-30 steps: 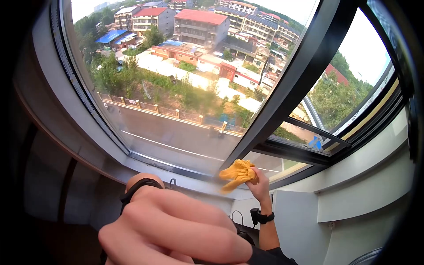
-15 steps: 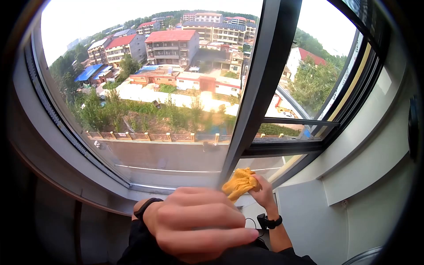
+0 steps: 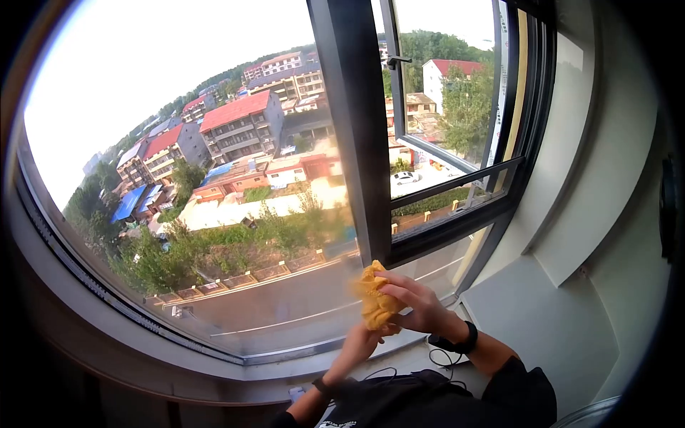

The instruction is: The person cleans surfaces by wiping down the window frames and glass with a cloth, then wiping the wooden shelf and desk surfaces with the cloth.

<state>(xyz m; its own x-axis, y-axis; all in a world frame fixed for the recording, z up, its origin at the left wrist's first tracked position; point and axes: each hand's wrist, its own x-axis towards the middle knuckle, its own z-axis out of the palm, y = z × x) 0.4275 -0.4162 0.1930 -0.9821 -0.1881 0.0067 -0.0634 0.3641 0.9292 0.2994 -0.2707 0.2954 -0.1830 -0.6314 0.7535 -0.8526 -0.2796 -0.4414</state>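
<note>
Head camera view: a crumpled yellow cloth (image 3: 378, 296) is held up between the two hands, in front of the lower end of the dark window post (image 3: 353, 128). The right hand (image 3: 422, 310) pinches it from the side, fingers bent over its face; the left hand (image 3: 362, 346) meets its lower end from below, though its fingers are partly hidden and I cannot tell how far they close. A black wristband (image 3: 467, 339) circles the right wrist, a narrower dark band (image 3: 322, 387) the left. Near the right wrist lies a thin black cable (image 3: 444, 359), probably loosely looped, above the black shirt (image 3: 421, 403). Left of the post spans a large glass pane (image 3: 278, 303); right of it, a casement sash (image 3: 397, 93) stands open. Outside are red-roofed buildings (image 3: 241, 123) and a white car (image 3: 407, 177).
</note>
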